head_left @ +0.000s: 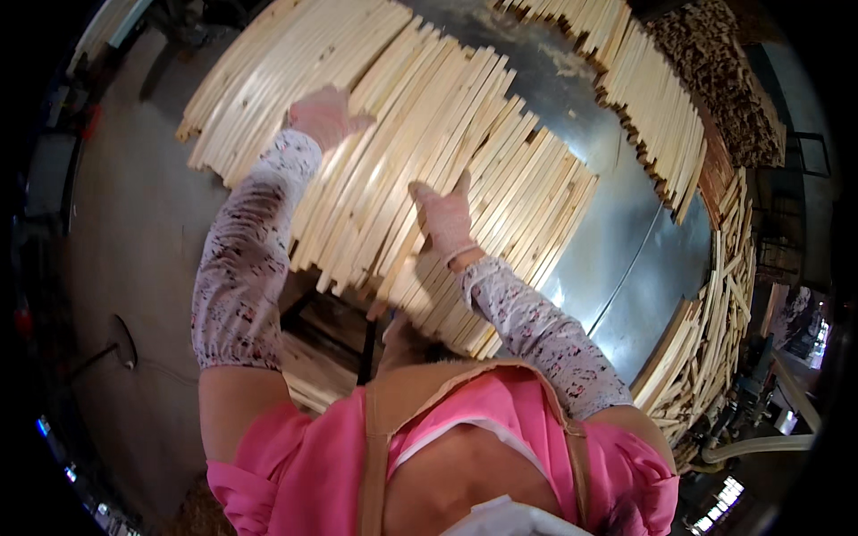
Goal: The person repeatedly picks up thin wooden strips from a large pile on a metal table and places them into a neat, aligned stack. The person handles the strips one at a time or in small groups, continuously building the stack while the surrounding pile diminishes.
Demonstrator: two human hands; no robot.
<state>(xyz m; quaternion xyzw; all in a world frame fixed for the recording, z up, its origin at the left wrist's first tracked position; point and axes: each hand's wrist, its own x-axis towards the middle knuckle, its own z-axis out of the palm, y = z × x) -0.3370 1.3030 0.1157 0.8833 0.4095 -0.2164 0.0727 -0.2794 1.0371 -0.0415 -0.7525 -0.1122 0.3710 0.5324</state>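
Observation:
Pale wooden strips (402, 152) lie side by side in a broad layer before me, their ends uneven. My left hand (323, 116), in a light pinkish glove, rests on the far left part of the layer with its thumb stretched out to the right. Nearer the middle, my right hand (445, 217) lies on the strips, gloved too, with thumb and a finger spread apart. Neither hand visibly grips a strip, though some fingertips of the left are hidden. Flowered sleeves cover both forearms.
Under the strips is a shiny metal tabletop (617, 259). Another row of strips (626, 80) lies along its far right side. Beyond stands a tall stack of wood (724, 80). Loose sticks (715, 330) are heaped at the right. Grey floor (134, 223) shows at the left.

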